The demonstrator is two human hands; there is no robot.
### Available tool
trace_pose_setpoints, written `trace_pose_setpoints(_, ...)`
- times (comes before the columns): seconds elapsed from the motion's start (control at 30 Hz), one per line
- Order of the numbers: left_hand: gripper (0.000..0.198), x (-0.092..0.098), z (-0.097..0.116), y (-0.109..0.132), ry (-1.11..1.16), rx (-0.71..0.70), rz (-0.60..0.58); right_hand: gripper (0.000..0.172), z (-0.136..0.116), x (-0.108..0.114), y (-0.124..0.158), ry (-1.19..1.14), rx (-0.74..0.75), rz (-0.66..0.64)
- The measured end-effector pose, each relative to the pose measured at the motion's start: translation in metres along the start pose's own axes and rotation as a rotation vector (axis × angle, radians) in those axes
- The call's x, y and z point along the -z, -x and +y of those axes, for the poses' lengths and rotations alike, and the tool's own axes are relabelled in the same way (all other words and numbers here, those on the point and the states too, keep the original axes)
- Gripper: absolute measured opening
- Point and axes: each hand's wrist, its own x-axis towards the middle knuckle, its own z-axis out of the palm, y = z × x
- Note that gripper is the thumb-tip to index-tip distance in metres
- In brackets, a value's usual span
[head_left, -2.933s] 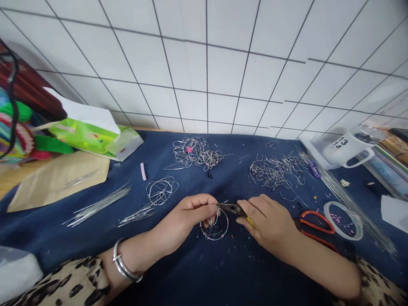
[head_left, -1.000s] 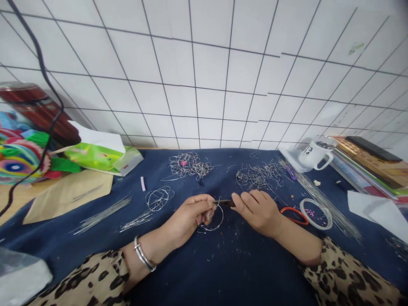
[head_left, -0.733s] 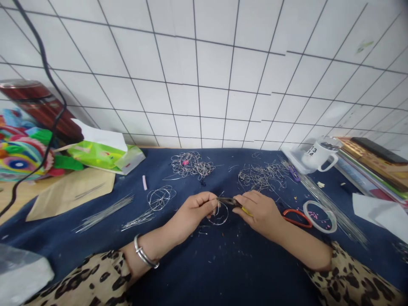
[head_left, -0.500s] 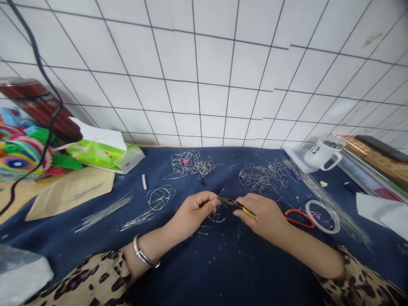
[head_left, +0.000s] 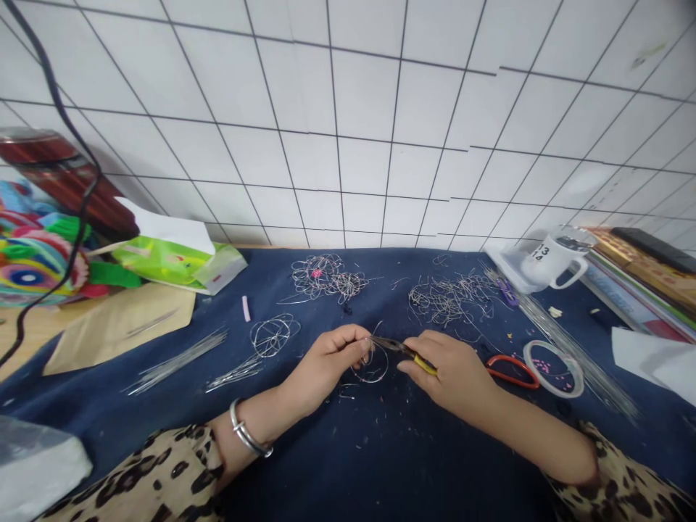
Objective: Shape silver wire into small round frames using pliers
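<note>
Between finger and thumb, my left hand (head_left: 338,357) pinches a thin round wire ring (head_left: 385,368) that hangs below the fingertips. My right hand (head_left: 443,362) is wrapped round yellow-handled pliers (head_left: 423,362). The pliers' dark jaws point left and meet the wire at my left fingertips; whether they grip it is too small to tell. Left of my left hand lie a round wire frame (head_left: 275,336) and a bundle of short wires (head_left: 236,373). Beyond my hands are a wire tangle with a pink bit (head_left: 326,279) and another wire tangle (head_left: 449,299).
A dark blue cloth (head_left: 380,464) covers the table. At right are a red-handled tool (head_left: 514,371), a clear round dish (head_left: 579,384) with pink beads, long wires (head_left: 584,362) and a white mug (head_left: 554,261). Straight wires (head_left: 179,360) and a green packet (head_left: 163,257) lie at left.
My hands and the pliers stay nearly in place. The wire ring hanging from my left fingertips has turned slightly, and more of its loop shows. The view has shifted a little.
</note>
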Motion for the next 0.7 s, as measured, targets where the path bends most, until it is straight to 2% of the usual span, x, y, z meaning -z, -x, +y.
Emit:
trace_pose_setpoints(0.33, 0.015, 0.002, -0.002, -0.001, 0.112, 0.041, -0.015, 0.029, 0.01, -0.003, -0.004, 0.019, 0.153, 0.087)
trace_pose_setpoints(0.53, 0.016, 0.003, -0.003, -0.002, 0.101, 0.032, -0.047, 0.028, 0.012, 0.0, -0.008, 0.15, 0.247, 0.119)
trace_pose_setpoints(0.7, 0.017, 0.004, -0.002, -0.002, 0.062, 0.019, -0.055, 0.028, 0.014, 0.0, -0.007, 0.348, 0.334, 0.182)
